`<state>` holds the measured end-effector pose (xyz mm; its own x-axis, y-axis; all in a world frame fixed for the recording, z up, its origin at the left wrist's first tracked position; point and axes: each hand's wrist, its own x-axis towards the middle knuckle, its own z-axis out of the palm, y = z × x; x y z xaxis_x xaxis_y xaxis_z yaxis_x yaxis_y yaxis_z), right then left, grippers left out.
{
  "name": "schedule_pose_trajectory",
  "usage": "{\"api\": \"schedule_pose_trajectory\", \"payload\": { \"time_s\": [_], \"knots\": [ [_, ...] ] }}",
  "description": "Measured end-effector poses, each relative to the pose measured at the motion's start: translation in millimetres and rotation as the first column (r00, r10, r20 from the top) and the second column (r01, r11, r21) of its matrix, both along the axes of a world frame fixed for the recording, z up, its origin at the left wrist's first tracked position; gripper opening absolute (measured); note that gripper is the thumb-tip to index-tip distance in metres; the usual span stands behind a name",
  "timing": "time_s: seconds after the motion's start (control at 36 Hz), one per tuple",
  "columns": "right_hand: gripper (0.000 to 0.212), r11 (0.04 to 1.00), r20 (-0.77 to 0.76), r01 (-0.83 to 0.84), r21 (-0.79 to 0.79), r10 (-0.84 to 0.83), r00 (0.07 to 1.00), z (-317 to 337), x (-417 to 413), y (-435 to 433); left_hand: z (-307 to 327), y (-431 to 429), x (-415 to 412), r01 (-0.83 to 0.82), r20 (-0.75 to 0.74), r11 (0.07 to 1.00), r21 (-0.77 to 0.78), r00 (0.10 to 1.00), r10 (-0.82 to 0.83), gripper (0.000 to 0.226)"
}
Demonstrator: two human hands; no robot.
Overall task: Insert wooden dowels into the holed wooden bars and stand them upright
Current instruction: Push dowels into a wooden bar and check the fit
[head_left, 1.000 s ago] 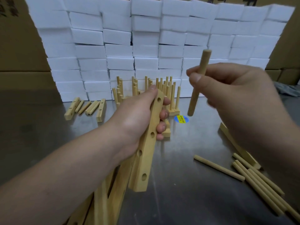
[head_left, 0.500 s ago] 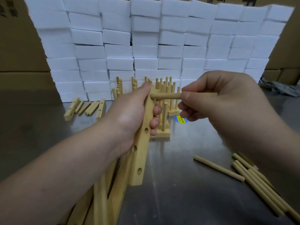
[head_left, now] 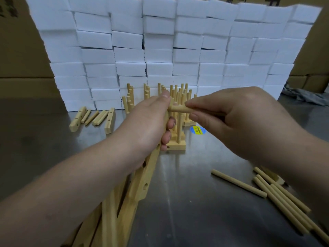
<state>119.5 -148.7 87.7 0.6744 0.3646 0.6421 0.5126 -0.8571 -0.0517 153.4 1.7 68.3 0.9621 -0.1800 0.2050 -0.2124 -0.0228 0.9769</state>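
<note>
Head view, near to far. At the near edge of the table (head_left: 187, 220), spare holed bars (head_left: 110, 220) lie heaped under the left forearm, with no dowels in them. Loose dowels (head_left: 277, 198) lie toward the near right corner. Above these, the left hand (head_left: 147, 125) grips one holed bar (head_left: 142, 184) tilted on end, fingers curled round its upper part, with empty holes showing below the grip. The right hand (head_left: 240, 122) pinches a dowel (head_left: 179, 109) between thumb and fingers and holds it level, its tip meeting the bar's top end. Whether it has entered a hole cannot be told. Mid-table, a finished bar (head_left: 176, 145) stands with dowels upright beside a blue-and-yellow sticker (head_left: 198, 130). More finished sets (head_left: 178, 95) cluster toward the far edge, and unassembled pieces (head_left: 92, 118) lie at the far left before a wall of white blocks (head_left: 178, 41). By these signs the task is well under way. The held bar appears to be at its first dowel, with its lower holes and the spare bars left to fill.
</note>
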Motion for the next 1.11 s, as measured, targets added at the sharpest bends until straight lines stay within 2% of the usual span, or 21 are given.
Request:
{"api": "schedule_pose_trajectory", "payload": {
  "time_s": [0.17, 0.25, 0.36, 0.42, 0.5, 0.58, 0.67, 0.72, 0.75, 0.81, 0.83, 0.86, 0.89, 0.92, 0.97, 1.0, 1.03, 1.08, 1.11],
  "knots": [
    [0.027, 0.999, 0.077, -0.027, 0.036, 0.024, 0.997, -7, 2, 3, -1, -1, -1, -0.037, 0.051, 0.999, 0.014, 0.998, 0.036, 0.031],
    [0.023, 0.99, 0.102, -0.065, 0.126, 0.052, 0.993, -13, 3, 9, 0, 0, -2, -0.047, 0.092, 0.999, 0.012, 0.995, 0.046, 0.034],
    [0.022, 0.928, -0.033, -0.099, 0.358, 0.119, 0.992, -19, 4, 12, -2, 1, 0, -0.057, 0.123, 0.998, 0.03, 0.991, 0.053, 0.035],
    [0.014, 0.884, -0.106, -0.095, 0.457, 0.16, 0.981, -22, 2, 12, -4, 0, 0, -0.068, 0.123, 0.996, 0.054, 0.991, 0.061, 0.035],
    [0.024, 0.819, -0.155, -0.071, 0.57, 0.191, 0.969, -23, -2, 14, -5, 0, 0, -0.123, 0.187, 0.984, 0.129, 0.978, 0.097, 0.036],
    [0.028, 0.764, -0.186, -0.038, 0.645, 0.206, 0.961, -17, -3, 14, -4, 1, 1, -0.143, 0.26, 0.978, 0.152, 0.961, 0.1, 0.036],
    [0.029, 0.745, -0.254, 0.013, 0.667, 0.211, 0.944, -17, -2, 17, -3, 2, 3, -0.102, 0.21, 0.988, 0.116, 0.975, 0.076, 0.031],
    [0.028, 0.674, -0.297, 0.044, 0.738, 0.265, 0.917, -16, 1, 19, -3, 2, 6, -0.101, 0.179, 0.991, 0.084, 0.98, 0.084, 0.03],
    [0.027, 0.583, -0.31, 0.068, 0.81, 0.327, 0.893, -14, 3, 19, -3, 2, 8, -0.115, 0.162, 0.992, 0.058, 0.981, 0.104, 0.031],
    [0.027, 0.298, -0.295, 0.154, 0.942, 0.518, 0.803, -10, 6, 19, -6, 3, 13, -0.163, 0.103, 0.987, 0.002, 0.981, 0.162, 0.033],
    [0.029, 0.186, -0.268, 0.194, 0.963, 0.591, 0.761, -9, 8, 19, -8, 3, 16, -0.193, 0.059, 0.981, -0.023, 0.979, 0.194, 0.036],
    [0.032, 0.137, -0.264, 0.229, 0.964, 0.622, 0.737, -10, 9, 19, -8, 4, 19, -0.218, 0.013, 0.975, -0.048, 0.976, 0.219, 0.04],
    [0.033, 0.143, -0.293, 0.262, 0.954, 0.621, 0.727, -13, 11, 20, -7, 5, 21, -0.235, -0.028, 0.969, -0.076, 0.972, 0.233, 0.043],
    [0.033, 0.19, -0.35, 0.297, 0.936, 0.593, 0.725, -18, 14, 22, -6, 6, 23, -0.242, -0.062, 0.964, -0.11, 0.97, 0.236, 0.045],
    [0.034, 0.368, -0.501, 0.347, 0.863, 0.539, 0.677, -30, 14, 26, -2, 9, 22, -0.235, -0.127, 0.956, -0.177, 0.968, 0.215, 0.047],
    [0.035, 0.448, -0.561, 0.346, 0.824, 0.565, 0.605, -35, 13, 29, 0, 9, 21, -0.227, -0.159, 0.952, -0.204, 0.967, 0.197, 0.048],
    [0.037, 0.496, -0.593, 0.327, 0.804, 0.638, 0.491, -39, 11, 32, 1, 9, 20, -0.221, -0.189, 0.949, -0.224, 0.965, 0.18, 0.049],
    [0.04, 0.501, -0.567, 0.3, 0.812, 0.799, 0.198, -44, 2, 37, 0, 6, 18, -0.224, -0.213, 0.945, -0.239, 0.961, 0.174, 0.051],
    [0.036, 0.496, -0.538, 0.281, 0.822, 0.837, 0.096, -45, -2, 38, -1, 3, 17, -0.227, -0.203, 0.949, -0.22, 0.962, 0.183, 0.052]
  ]
}}
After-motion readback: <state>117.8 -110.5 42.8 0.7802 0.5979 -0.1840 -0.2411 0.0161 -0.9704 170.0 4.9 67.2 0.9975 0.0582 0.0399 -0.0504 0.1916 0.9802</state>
